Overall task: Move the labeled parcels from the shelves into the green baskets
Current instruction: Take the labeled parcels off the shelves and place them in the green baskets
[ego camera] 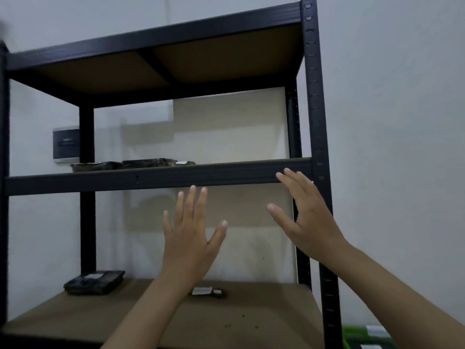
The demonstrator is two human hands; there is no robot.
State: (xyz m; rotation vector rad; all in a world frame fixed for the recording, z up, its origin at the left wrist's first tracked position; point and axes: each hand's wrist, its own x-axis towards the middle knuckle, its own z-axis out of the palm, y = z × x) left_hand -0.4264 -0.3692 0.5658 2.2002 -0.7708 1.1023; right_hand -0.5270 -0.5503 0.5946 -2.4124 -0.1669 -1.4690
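Both hands up, left hand and right hand, fingers spread, holding nothing. We see dark parcels at the middle shelf edge, another parcel below, perhaps a small one behind our wrist. A green basket sits low right. Risk: reaching blind over that lip, we nudge a parcel backward.

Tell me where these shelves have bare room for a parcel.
The middle shelf is bare from the labeled parcels rightward to the corner post. The lower shelf is bare at front and right; its crowded spots are the black parcel and a small parcel.
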